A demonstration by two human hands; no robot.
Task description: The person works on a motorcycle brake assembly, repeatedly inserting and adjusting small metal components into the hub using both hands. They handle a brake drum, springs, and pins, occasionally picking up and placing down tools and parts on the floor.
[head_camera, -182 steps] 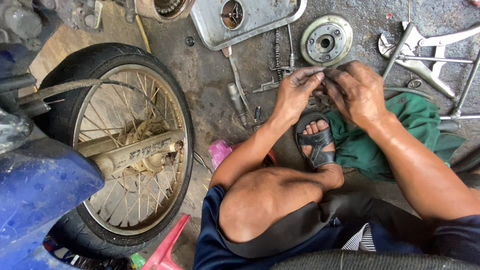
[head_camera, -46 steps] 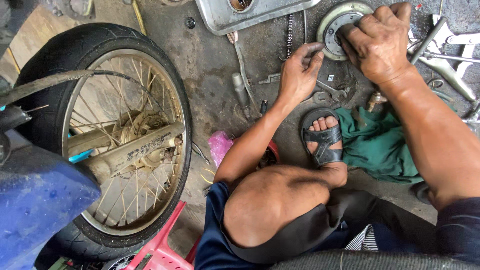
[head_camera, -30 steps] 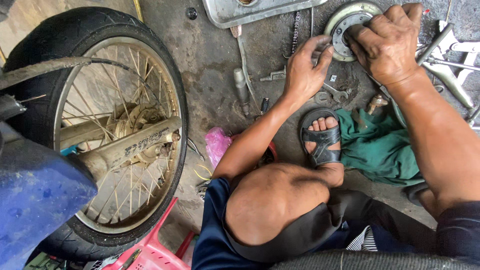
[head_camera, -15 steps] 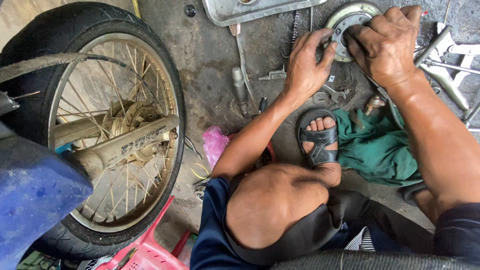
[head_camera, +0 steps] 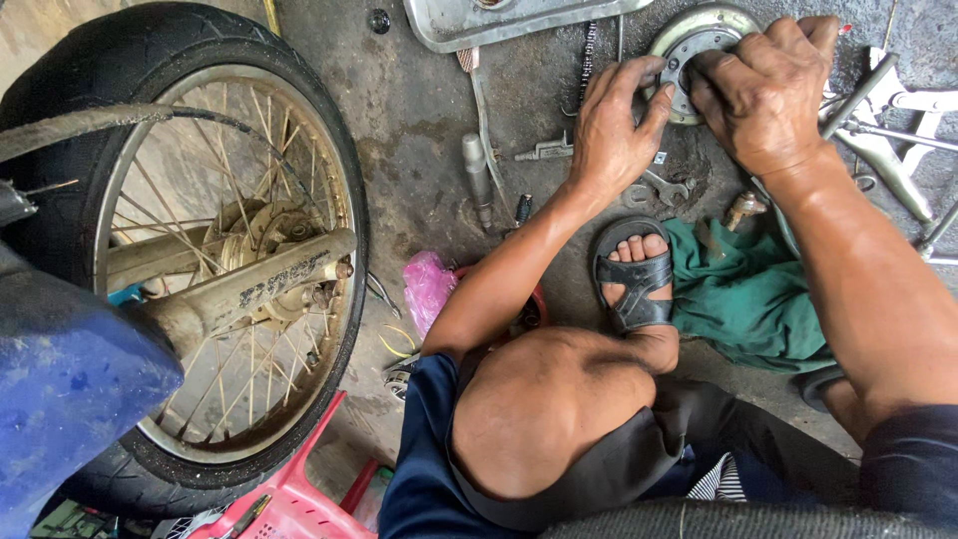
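Oil-stained concrete floor [head_camera: 419, 110] spreads under everything, dark and gritty, littered with small tools. Both hands are up at the far edge, on a round metal disc [head_camera: 699, 40] that lies flat on the floor just beside a grey metal cover [head_camera: 519, 15]. The left hand [head_camera: 614, 125] rests at the disc's left rim, its fingers pressed close together and curled onto the edge. The right hand [head_camera: 763, 85] lies over the disc's right half, fingers bent down into the centre; whether they pinch anything there I cannot tell. Just below the hands sits a small wrench [head_camera: 664, 188], and left of it a screwdriver [head_camera: 477, 180]. A foot in a black sandal [head_camera: 634, 274] is planted beside a crumpled green rag [head_camera: 748, 294]. Well apart, on the left, stands a spoked rear wheel [head_camera: 200, 250] with its black tyre, and a blue fender [head_camera: 60, 399] hangs over it. A pink bag [head_camera: 429, 284] lies near the wheel, and a red stool [head_camera: 289, 499] is by the bare knee [head_camera: 539, 409]. Bare metal brackets [head_camera: 888, 140] lie on the right.
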